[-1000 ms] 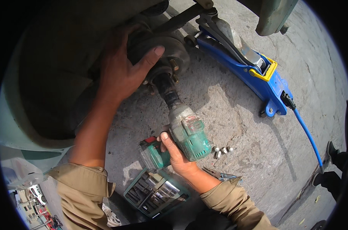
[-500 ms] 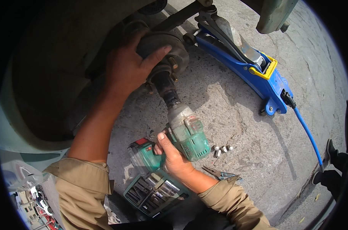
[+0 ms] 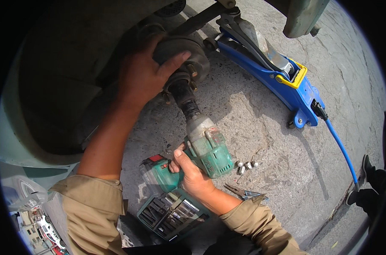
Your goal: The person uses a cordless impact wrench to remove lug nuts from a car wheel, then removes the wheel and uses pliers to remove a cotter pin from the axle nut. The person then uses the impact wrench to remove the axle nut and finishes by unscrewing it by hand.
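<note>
My right hand (image 3: 190, 171) is wrapped round the handle of a green impact wrench (image 3: 213, 153), whose battery end (image 3: 162, 170) points down and left. The wrench's dark socket (image 3: 182, 92) meets the middle of a round wheel hub (image 3: 197, 55) with brass-coloured studs (image 3: 192, 70) sticking out. Spread over the near side of the hub, my left hand (image 3: 144, 74) rests with thumb and fingers apart; its fingertips fade into shadow. Several silver lug nuts (image 3: 246, 165) lie on the ground to the right of the wrench.
A blue floor jack (image 3: 273, 80) with a blue handle (image 3: 342, 148) stands at the right, reaching under the vehicle. Pliers (image 3: 239, 191) lie near my right forearm. An open green socket case (image 3: 173, 214) sits close below. A person's dark shoes (image 3: 367, 168) show at the right rim.
Both hands and the wrench stay almost in place. My head view has shifted very slightly; the hold on the wrench is the same.
</note>
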`<control>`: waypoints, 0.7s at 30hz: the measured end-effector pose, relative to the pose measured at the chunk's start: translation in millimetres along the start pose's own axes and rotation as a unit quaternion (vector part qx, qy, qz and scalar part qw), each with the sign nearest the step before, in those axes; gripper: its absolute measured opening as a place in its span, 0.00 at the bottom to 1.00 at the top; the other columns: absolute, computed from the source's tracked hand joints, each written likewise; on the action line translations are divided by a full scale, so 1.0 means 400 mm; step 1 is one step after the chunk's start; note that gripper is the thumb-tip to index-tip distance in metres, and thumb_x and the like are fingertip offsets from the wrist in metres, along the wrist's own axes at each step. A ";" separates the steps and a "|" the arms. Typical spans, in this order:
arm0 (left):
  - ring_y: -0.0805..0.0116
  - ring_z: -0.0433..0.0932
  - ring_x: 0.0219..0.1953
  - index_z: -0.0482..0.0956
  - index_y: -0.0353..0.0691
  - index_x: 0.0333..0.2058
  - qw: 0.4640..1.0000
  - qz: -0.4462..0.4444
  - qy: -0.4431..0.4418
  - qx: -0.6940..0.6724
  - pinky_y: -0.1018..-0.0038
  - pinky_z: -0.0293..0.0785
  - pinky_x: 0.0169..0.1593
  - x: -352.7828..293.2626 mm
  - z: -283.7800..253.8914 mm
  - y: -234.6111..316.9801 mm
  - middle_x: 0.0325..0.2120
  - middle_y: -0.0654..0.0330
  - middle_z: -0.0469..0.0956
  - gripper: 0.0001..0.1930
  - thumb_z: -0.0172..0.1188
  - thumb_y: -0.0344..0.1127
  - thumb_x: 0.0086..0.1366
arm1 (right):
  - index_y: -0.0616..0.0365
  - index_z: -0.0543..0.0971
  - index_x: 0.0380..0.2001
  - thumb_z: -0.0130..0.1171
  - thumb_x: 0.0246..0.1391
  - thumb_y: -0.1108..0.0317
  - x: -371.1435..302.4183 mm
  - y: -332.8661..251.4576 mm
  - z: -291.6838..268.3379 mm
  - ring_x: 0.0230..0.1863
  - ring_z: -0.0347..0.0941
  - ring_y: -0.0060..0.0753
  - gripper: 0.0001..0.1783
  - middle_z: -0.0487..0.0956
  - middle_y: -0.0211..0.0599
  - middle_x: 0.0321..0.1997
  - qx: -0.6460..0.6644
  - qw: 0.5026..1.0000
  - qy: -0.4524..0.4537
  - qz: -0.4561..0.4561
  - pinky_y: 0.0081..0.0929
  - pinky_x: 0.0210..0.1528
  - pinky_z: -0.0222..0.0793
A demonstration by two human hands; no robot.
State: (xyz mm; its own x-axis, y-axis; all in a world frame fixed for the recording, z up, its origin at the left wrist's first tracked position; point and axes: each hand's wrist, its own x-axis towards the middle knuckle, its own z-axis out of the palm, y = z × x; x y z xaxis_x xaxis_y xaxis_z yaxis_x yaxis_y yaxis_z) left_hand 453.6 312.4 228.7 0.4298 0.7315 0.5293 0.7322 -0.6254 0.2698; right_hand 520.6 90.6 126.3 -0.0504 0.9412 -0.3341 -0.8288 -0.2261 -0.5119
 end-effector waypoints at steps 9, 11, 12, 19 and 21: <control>0.61 0.87 0.35 0.81 0.31 0.53 0.999 -0.028 -0.014 0.008 0.68 0.81 0.43 -0.001 0.005 0.007 0.30 0.45 0.86 0.35 0.75 0.57 0.60 | 0.57 0.76 0.33 0.61 0.68 0.67 0.011 -0.007 -0.026 0.28 0.69 0.20 0.09 0.74 0.26 0.25 -0.126 0.991 -0.002 -0.036 0.25 0.33 0.67; 0.61 0.87 0.35 0.81 0.31 0.53 1.000 -0.020 -0.006 0.008 0.68 0.81 0.43 -0.001 0.005 0.000 0.30 0.45 0.85 0.35 0.75 0.56 0.60 | 0.58 0.76 0.39 0.61 0.67 0.68 0.006 -0.004 -0.020 0.29 0.70 0.21 0.06 0.75 0.27 0.27 -0.080 0.996 0.014 -0.033 0.25 0.34 0.68; 0.61 0.87 0.34 0.81 0.30 0.53 1.000 -0.016 -0.002 0.008 0.68 0.81 0.43 -0.001 0.004 -0.002 0.29 0.45 0.85 0.35 0.75 0.56 0.60 | 0.59 0.76 0.41 0.62 0.67 0.69 0.002 -0.003 -0.020 0.30 0.70 0.21 0.07 0.75 0.27 0.29 -0.058 0.998 0.022 -0.032 0.25 0.34 0.68; 0.58 0.88 0.39 0.81 0.30 0.54 0.997 -0.059 -0.047 0.002 0.67 0.81 0.45 -0.002 0.000 0.002 0.34 0.43 0.86 0.36 0.75 0.57 0.60 | 0.61 0.72 0.50 0.62 0.66 0.70 -0.049 0.016 -0.104 0.33 0.70 0.22 0.14 0.74 0.29 0.33 -0.059 0.998 -0.007 0.021 0.25 0.37 0.69; 0.57 0.88 0.40 0.80 0.30 0.54 0.999 -0.029 -0.024 -0.007 0.67 0.81 0.45 -0.002 0.019 -0.003 0.35 0.42 0.86 0.37 0.74 0.59 0.59 | 0.62 0.71 0.52 0.61 0.66 0.71 -0.076 0.005 -0.141 0.34 0.70 0.23 0.15 0.73 0.29 0.32 -0.049 0.998 -0.011 0.038 0.26 0.38 0.68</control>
State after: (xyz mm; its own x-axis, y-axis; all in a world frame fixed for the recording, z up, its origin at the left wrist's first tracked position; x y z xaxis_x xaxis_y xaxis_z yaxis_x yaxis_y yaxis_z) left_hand 456.4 314.7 222.0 0.4115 0.7785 0.4739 0.7497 -0.5848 0.3097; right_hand 552.0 47.3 91.0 -0.1235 0.9254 -0.3582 -0.7640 -0.3190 -0.5608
